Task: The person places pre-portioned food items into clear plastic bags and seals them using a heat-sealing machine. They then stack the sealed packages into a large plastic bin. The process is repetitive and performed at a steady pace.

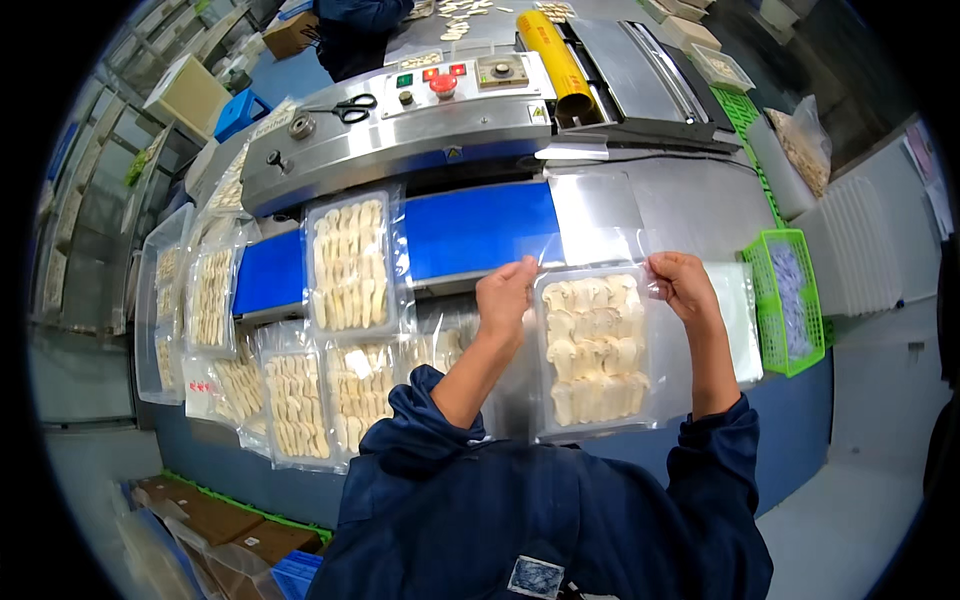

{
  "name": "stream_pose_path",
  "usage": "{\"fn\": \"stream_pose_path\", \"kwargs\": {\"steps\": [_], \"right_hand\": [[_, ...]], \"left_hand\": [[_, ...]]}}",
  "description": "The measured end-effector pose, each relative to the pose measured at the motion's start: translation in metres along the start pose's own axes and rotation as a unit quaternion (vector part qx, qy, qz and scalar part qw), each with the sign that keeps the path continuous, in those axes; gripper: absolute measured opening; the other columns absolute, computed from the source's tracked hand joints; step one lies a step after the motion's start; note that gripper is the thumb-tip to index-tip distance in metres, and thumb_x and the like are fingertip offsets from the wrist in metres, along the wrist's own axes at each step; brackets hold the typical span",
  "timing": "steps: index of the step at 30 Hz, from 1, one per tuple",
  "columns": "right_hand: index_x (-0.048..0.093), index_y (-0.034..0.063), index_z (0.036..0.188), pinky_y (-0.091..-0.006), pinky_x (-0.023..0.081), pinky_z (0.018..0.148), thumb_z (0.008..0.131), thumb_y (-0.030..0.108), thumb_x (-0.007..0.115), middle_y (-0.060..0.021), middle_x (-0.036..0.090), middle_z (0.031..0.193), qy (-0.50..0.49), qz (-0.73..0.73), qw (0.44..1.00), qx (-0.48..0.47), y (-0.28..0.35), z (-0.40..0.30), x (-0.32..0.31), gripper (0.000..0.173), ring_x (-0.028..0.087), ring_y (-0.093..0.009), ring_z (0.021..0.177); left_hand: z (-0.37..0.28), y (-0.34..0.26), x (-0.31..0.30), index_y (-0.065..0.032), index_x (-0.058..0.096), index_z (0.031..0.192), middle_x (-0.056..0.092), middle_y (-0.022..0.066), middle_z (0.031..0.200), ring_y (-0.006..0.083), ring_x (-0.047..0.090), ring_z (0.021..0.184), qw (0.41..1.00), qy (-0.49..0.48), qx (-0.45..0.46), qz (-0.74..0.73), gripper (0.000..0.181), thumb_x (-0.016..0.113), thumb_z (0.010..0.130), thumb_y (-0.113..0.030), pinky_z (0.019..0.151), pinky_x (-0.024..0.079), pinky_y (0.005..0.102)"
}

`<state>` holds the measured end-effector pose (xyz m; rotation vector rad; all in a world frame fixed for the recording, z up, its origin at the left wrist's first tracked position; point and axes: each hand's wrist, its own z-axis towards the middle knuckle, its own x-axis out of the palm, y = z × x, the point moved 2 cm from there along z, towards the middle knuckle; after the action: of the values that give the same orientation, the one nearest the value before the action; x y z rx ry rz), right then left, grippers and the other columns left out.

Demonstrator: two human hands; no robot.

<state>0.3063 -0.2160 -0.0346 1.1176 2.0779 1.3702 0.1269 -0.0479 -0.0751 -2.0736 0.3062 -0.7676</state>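
Note:
A clear plastic bag (661, 375) with a tray of sliced mushrooms (596, 349) inside is stretched between my hands. My left hand (504, 296) pinches its upper left corner, and my right hand (681, 281) grips the upper right one. Just beyond lies the blue conveyor belt (480, 229) of a band sealing machine (405, 142). On that belt, left of my left hand, rests another bagged mushroom tray (351, 266). Several more bagged trays (298, 405) lie on the near left of the steel table, partly hidden by my left sleeve.
A green basket (769, 300) holding small white packets stands at the right edge. Scissors (352, 109) lie on the sealer's top, near its red stop button (443, 85). Behind it sits a yellow film roll (553, 64). A clear bin (161, 315) stands left; a person (360, 30) works across the table.

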Motion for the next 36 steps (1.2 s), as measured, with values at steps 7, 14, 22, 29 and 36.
{"fn": "stream_pose_path", "kwargs": {"steps": [7, 14, 22, 29, 36], "right_hand": [[0.053, -0.0004, 0.060, -0.0207, 0.040, 0.035, 0.073, 0.009, 0.060, -0.0073, 0.052, 0.054, -0.107, -0.056, 0.985, -0.123, 0.045, 0.039, -0.003, 0.018, 0.048, -0.011, 0.040], [0.053, -0.0009, 0.059, -0.0202, 0.033, 0.031, 0.068, 0.007, 0.056, -0.0089, 0.052, 0.051, -0.148, -0.025, 0.979, -0.139, 0.069, 0.091, -0.017, 0.012, 0.048, -0.013, 0.035], [0.055, -0.0013, 0.057, -0.0212, 0.033, 0.031, 0.066, 0.009, 0.056, -0.0089, 0.053, 0.050, -0.134, -0.047, 0.982, -0.124, 0.062, 0.133, -0.007, 0.014, 0.050, -0.014, 0.035], [0.056, -0.0004, 0.057, -0.0209, 0.033, 0.032, 0.067, 0.009, 0.058, -0.0069, 0.053, 0.049, -0.106, -0.046, 0.988, -0.103, 0.048, 0.149, 0.025, 0.014, 0.047, -0.012, 0.035], [0.057, 0.0027, 0.059, -0.0208, 0.031, 0.033, 0.068, 0.012, 0.060, -0.0039, 0.052, 0.050, -0.080, -0.058, 0.991, -0.088, 0.039, 0.152, 0.053, 0.013, 0.048, -0.011, 0.037]], "left_hand": [[0.066, -0.033, 0.037, 0.0003, 0.059, 0.074, 0.053, -0.0011, 0.065, 0.0042, 0.039, 0.052, 1.000, 0.007, -0.001, -0.017, 0.020, 0.062, 0.077, -0.019, 0.045, 0.028, 0.0184], [0.132, -0.036, 0.067, 0.0011, 0.056, 0.070, 0.045, 0.0001, 0.061, 0.0052, 0.031, 0.047, 0.998, 0.014, -0.052, -0.020, 0.008, 0.054, 0.074, -0.006, 0.038, 0.019, 0.0190], [0.160, -0.044, 0.057, 0.0010, 0.056, 0.069, 0.046, 0.0011, 0.060, 0.0052, 0.032, 0.046, 0.998, -0.051, -0.044, 0.012, 0.008, 0.056, 0.071, -0.007, 0.037, 0.020, 0.0194], [0.161, -0.059, 0.026, 0.0007, 0.057, 0.067, 0.046, 0.0009, 0.057, 0.0061, 0.034, 0.046, 0.994, -0.101, -0.018, 0.040, 0.008, 0.056, 0.071, -0.006, 0.039, 0.023, 0.0193], [0.149, -0.071, -0.006, 0.0004, 0.057, 0.074, 0.046, 0.0008, 0.061, 0.0058, 0.035, 0.047, 0.992, -0.094, 0.027, 0.078, 0.010, 0.055, 0.076, -0.009, 0.039, 0.025, 0.0192]]}}
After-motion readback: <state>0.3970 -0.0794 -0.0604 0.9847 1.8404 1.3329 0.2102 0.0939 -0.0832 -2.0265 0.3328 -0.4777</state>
